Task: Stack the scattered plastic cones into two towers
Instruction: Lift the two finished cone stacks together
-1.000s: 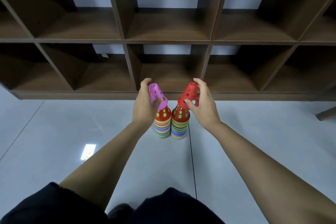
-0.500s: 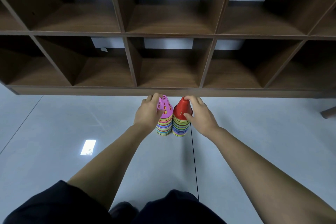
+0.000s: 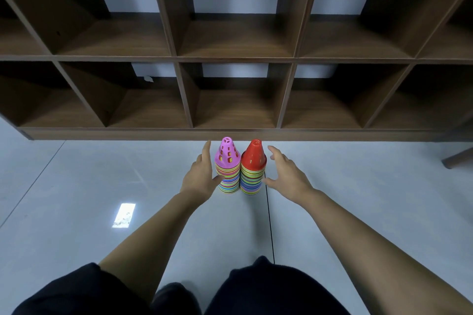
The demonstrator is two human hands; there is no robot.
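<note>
Plastic towers stand between two open hands at mid-frame. The left hand (image 3: 201,175), fingers straight and gripping nothing, lies just beside the left tower (image 3: 227,181), which is capped by a pink cone (image 3: 227,155). The right hand (image 3: 288,174), fingers loosely spread and empty, flanks the right tower (image 3: 252,183), capped by a red cone (image 3: 254,157). Both towers stand side by side on the grey floor (image 3: 76,186), before a brown wooden shelf (image 3: 235,133) across the upper frame.

The left tower (image 3: 228,180) and the right tower (image 3: 251,183) stand upright side by side on the grey floor (image 3: 76,186), their many-coloured striped rims touching. A perforated pink cone (image 3: 227,155) caps the left one and a red cone (image 3: 254,156) caps the right one.
</note>
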